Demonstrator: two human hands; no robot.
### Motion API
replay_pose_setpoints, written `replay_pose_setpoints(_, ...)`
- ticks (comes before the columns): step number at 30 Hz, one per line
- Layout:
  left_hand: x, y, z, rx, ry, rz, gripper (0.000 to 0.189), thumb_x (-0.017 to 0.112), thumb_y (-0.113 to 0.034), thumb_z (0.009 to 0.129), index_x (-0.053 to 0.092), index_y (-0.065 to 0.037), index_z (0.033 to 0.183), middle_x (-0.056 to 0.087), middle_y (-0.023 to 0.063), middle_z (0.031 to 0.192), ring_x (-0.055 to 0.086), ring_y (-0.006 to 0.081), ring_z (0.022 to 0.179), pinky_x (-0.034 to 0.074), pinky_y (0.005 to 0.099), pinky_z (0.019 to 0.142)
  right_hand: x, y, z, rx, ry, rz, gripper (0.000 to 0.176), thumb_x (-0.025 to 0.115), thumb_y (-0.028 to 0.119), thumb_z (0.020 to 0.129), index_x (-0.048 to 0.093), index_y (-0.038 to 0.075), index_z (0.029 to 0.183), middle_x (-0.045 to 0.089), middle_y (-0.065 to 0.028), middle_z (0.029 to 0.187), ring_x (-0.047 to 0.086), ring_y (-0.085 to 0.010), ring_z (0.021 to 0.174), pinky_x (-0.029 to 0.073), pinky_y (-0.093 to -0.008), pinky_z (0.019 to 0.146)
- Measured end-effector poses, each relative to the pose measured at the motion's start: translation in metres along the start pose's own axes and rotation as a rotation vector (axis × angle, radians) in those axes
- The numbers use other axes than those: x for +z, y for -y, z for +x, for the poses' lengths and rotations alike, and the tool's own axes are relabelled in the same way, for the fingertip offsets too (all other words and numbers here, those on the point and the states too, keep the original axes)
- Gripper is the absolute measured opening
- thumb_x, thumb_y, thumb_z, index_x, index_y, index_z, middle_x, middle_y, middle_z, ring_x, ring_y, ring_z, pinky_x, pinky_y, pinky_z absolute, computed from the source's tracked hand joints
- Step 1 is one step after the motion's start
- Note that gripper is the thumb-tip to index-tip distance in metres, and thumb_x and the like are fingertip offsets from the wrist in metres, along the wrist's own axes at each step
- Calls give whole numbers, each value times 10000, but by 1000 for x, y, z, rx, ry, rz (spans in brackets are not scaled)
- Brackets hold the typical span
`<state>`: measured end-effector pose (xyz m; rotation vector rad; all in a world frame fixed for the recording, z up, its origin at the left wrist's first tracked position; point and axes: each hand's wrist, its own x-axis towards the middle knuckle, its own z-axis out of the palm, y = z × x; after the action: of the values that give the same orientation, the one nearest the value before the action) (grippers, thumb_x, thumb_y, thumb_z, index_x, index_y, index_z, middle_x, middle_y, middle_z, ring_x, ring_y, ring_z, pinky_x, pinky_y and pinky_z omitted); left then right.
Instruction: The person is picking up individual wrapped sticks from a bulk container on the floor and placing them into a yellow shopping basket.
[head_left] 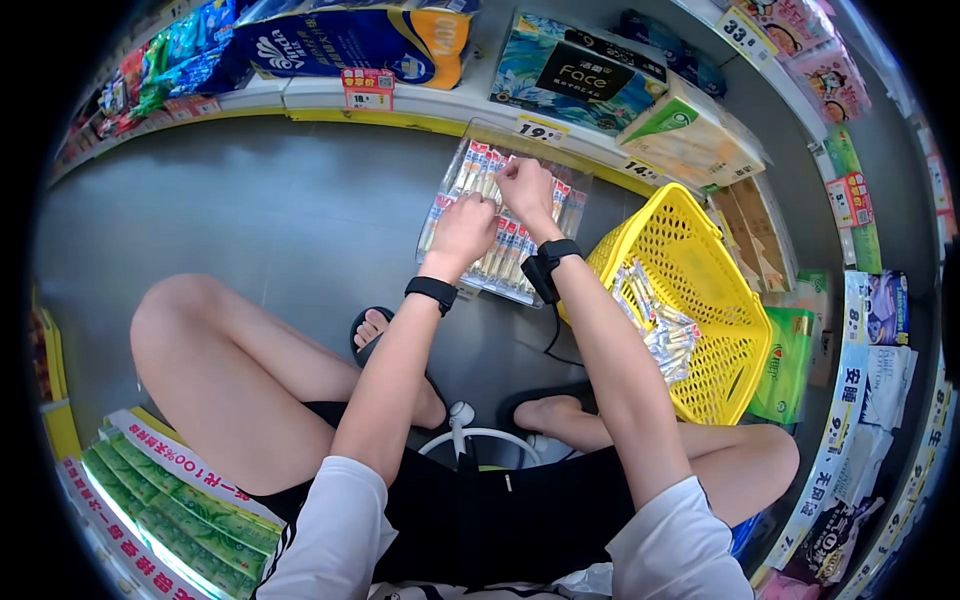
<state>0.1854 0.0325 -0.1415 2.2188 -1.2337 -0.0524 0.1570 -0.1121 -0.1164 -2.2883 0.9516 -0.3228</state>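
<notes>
A clear plastic tray lies on the grey floor ahead of me, filled with rows of small wrapped sticks with red and white ends. Over the tray's left middle is my left hand, its fingers curled down; what they hold, if anything, is hidden. My right hand is closed above the far rows, just right of the left hand, its fingertips also hidden. To the right of the tray a yellow perforated basket stands tilted. Loose wrapped sticks lie in a heap inside it.
Low shelves curve around the front and right, carrying a blue tissue pack, a box marked Face and a green pack. A white round stool frame is between my feet. Green packs are stacked at lower left.
</notes>
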Motion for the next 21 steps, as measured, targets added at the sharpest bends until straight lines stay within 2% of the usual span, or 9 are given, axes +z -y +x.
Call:
replay_pose_setpoints(1, -5, 1, -1, 8, -4, 0, 165, 632, -137, 868, 684, 15, 909, 673, 202, 919, 663, 383, 911, 548, 468, 797, -4, 3, -7, -2, -9, 0, 156, 677, 179, 823, 772, 73, 885, 718, -257, 883, 706, -438, 878, 571, -498, 804)
replay_pose_setpoints(3, -14, 2, -3, 26, 243, -208, 181, 635, -136, 877, 698, 18, 950, 705, 217, 882, 679, 402, 853, 545, 472, 772, -13, 10, -22, -28, -9, 12, 147, 669, 163, 830, 768, 66, 878, 720, -251, 873, 708, -434, 869, 572, -496, 803)
replay_pose_setpoints(5, -22, 0, -7, 41, 257, -236, 186, 644, -144, 875, 708, 9, 960, 713, 211, 886, 685, 395, 865, 548, 469, 784, -23, 15, -36, -31, -43, -36, 135, 669, 152, 828, 760, 57, 860, 723, -240, 857, 709, -432, 853, 572, -497, 801)
replay_pose_setpoints(7, -32, -11, -12, 52, 294, -298, 198, 660, -160, 871, 729, -9, 980, 728, 200, 895, 697, 380, 889, 553, 462, 806, -35, 19, -50, -100, -45, -17, 189, 714, 206, 829, 753, 22, 845, 737, -163, 802, 730, -325, 786, 567, -412, 741)
replay_pose_setpoints(8, -35, -16, -13, 15, 309, -327, 205, 687, -171, 871, 731, -8, 989, 731, 198, 920, 701, 373, 900, 556, 446, 802, -43, 19, -55, -137, -30, 2, 196, 713, 203, 829, 749, 13, 857, 737, -164, 801, 733, -313, 784, 569, -407, 741)
replay_pose_setpoints(13, -65, -62, -16, 136, 282, -382, 202, 701, -124, 874, 706, 33, 1001, 721, 218, 896, 696, 380, 836, 547, 431, 754, -96, 32, -85, -217, 52, 151, 202, 712, 206, 824, 748, 15, 880, 738, -151, 789, 740, -289, 762, 574, -385, 736)
replay_pose_setpoints(16, -75, -89, -10, 205, 303, -360, 204, 705, -135, 877, 700, 37, 987, 715, 225, 894, 691, 381, 837, 541, 432, 741, -127, 29, -100, -225, -133, 75, 150, 669, 169, 831, 736, 37, 856, 730, -154, 785, 725, -333, 759, 574, -418, 716)
replay_pose_setpoints(19, -88, -122, -5, 267, 306, -310, 177, 666, -127, 905, 694, 37, 966, 707, 228, 897, 675, 390, 837, 532, 436, 741, -155, 12, -103, -266, -196, 26, 163, 671, 173, 833, 719, 20, 861, 717, -156, 761, 713, -339, 736, 563, -431, 696)
replay_pose_setpoints(21, -89, -142, -2, 350, 214, -293, 146, 613, -84, 915, 694, 29, 962, 704, 216, 872, 670, 390, 828, 530, 439, 758, -177, 1, -107, -259, -177, 12, 167, 673, 173, 832, 715, 13, 855, 715, -158, 759, 712, -337, 729, 561, -430, 691)
